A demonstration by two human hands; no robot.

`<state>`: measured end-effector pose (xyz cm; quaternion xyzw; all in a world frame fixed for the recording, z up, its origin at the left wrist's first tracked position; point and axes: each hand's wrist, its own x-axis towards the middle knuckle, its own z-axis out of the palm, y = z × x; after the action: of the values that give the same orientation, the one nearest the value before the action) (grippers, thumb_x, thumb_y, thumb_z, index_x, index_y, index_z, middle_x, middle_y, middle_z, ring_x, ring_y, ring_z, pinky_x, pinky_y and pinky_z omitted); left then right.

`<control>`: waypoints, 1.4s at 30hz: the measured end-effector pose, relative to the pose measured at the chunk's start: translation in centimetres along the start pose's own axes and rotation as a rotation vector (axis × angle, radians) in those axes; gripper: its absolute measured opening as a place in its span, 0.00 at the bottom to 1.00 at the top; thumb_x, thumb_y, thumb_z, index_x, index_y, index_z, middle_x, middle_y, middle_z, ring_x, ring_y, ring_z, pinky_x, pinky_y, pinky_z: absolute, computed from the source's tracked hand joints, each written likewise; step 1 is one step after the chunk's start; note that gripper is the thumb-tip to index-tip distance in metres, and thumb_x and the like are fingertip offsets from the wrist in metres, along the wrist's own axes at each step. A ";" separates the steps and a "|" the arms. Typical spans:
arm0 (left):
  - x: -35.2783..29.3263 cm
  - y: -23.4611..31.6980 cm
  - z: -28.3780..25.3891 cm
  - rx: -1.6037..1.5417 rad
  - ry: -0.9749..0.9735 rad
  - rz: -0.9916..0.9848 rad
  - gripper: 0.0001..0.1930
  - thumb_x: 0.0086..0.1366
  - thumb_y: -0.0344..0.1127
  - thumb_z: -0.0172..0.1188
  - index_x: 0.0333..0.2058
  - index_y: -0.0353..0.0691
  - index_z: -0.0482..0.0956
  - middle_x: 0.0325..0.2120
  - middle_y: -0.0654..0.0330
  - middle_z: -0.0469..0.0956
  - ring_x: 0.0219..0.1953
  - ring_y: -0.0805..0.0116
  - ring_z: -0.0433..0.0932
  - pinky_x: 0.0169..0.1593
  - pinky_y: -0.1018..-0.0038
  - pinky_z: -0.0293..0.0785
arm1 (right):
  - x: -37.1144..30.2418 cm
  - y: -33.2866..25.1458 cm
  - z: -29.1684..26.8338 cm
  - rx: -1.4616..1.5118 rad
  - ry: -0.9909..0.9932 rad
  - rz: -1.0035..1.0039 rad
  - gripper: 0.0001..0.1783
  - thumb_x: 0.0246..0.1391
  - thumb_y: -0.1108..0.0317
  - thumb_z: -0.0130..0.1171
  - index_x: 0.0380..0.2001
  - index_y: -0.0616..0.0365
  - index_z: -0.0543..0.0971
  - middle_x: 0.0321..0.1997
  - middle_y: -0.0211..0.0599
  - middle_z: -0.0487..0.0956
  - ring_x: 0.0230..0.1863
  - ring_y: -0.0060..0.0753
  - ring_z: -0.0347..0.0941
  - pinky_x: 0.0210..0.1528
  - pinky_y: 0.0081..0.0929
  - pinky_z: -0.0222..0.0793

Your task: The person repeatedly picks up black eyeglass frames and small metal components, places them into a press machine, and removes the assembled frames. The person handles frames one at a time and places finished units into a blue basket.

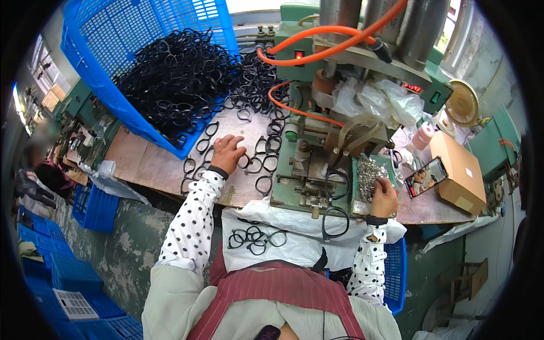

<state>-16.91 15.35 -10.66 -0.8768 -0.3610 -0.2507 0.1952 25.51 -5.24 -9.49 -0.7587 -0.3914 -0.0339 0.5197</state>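
My left hand [226,154] lies palm down over the worktable, fingers stretched and slightly apart, among loose black eyeglass frames [263,185]. It touches or hovers just over them; which, I cannot tell. My right hand [383,198] is at the green tray [357,208], its fingertips pinched together at the edge of a heap of small silvery metal parts [369,171]. Whatever sits between those fingertips is too small to make out. Between my hands, one black eyeglass frame [336,222] rests at the front of the green machine [289,181], one rim hanging over its edge.
A tilted blue basket [85,62] spills many black frames at the far left. Several frames [256,238] lie on the white cloth [294,249] across my lap. Orange hoses [317,34] cross the machine. A phone [426,177] leans by a cardboard box [458,173] at right.
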 end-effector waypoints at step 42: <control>9.8 19.6 -10.8 -0.993 0.112 0.691 0.29 0.47 0.25 0.62 0.52 0.36 0.71 0.46 0.53 0.75 0.46 0.54 0.75 0.59 0.54 0.68 | 3.0 -0.8 -0.2 -0.110 0.024 0.084 0.22 0.44 0.65 0.68 0.45 0.50 0.75 0.34 0.32 0.83 0.40 0.41 0.77 0.43 0.38 0.68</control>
<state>0.22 1.90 0.48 -0.9150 0.1153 -0.3570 -0.1487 27.14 -3.59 -7.42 -0.8012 -0.3506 -0.0427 0.4830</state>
